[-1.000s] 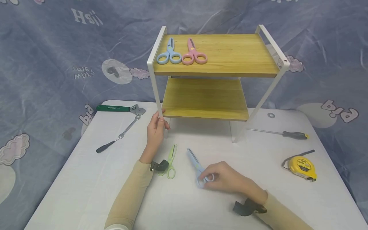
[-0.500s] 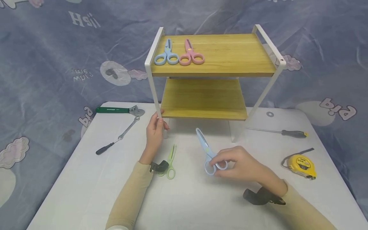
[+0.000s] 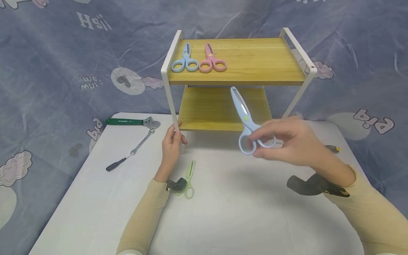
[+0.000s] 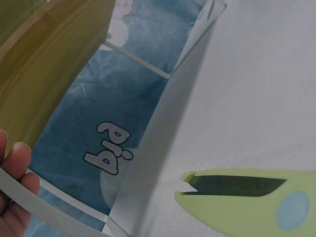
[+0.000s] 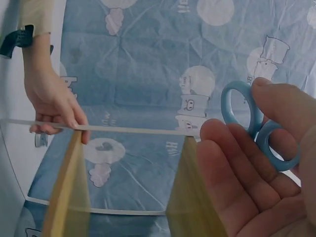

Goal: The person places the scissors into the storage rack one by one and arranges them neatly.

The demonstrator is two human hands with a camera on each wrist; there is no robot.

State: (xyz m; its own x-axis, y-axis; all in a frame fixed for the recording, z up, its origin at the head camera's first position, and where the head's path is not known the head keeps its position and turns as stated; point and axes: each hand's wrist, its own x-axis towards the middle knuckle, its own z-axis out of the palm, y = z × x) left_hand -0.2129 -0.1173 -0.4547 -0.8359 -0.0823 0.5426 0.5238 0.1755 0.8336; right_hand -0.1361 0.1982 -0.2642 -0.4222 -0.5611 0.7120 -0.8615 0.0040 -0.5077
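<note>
My right hand [image 3: 293, 141] pinches light blue scissors [image 3: 244, 115] by their handle loops, in the air in front of the lower shelf. Their blades point up and away. In the right wrist view the thumb and fingers meet at the blue loops [image 5: 240, 111]. My left hand [image 3: 172, 145] grips the white front left leg of a two-tier wooden shelf rack [image 3: 236, 78] at lower-shelf height. Green scissors [image 3: 189, 177] lie on the table beside the left wrist, partly behind its strap; their blades [image 4: 237, 185] show large in the left wrist view.
On the top shelf lie blue scissors [image 3: 185, 60] and pink scissors [image 3: 211, 60], side by side at the left. An adjustable wrench [image 3: 134, 122], a small spanner [image 3: 141, 142] and a dark-handled tool [image 3: 116, 164] lie at left. A screwdriver handle [image 3: 333, 148] shows behind the right arm.
My right hand has lifted the blue scissors from the table, up and to the right, to lower-shelf height. It now covers the tape measure. My left hand stays on the leg.
</note>
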